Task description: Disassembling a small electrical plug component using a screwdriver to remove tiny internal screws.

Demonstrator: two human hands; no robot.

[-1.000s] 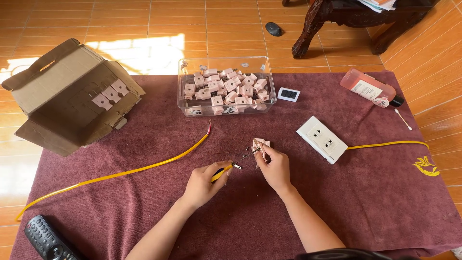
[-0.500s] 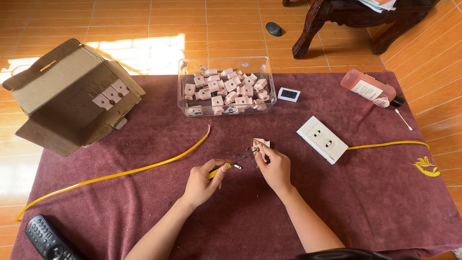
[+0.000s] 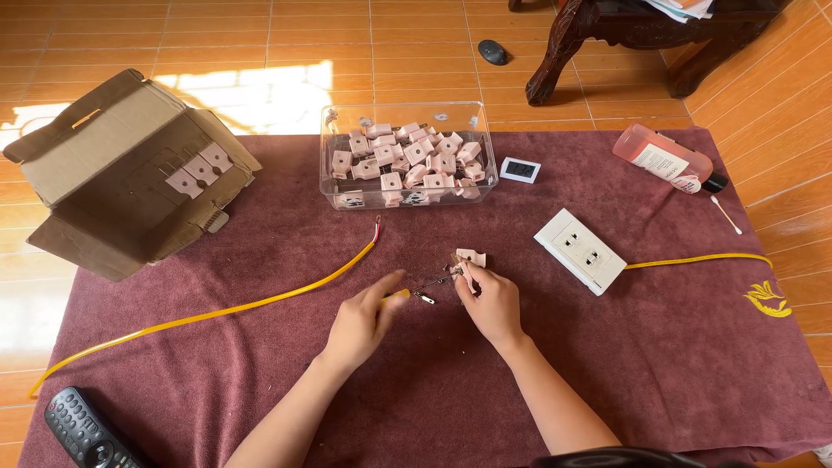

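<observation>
bare maroon cloth (image 3: 485, 390) is lying all around both hands, far from its edges. the left hand (image 3: 364, 322) is gripping a yellow-handled screwdriver (image 3: 416, 290), its tip reaching the small pink socket piece (image 3: 469, 260) the right hand (image 3: 492, 302) is pinching.

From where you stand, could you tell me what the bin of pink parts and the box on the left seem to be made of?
The bin looks like clear hard plastic: glossy see-through walls show the pink parts inside. The box looks like corrugated cardboard: matte brown, with folded flaps and creases.
</observation>
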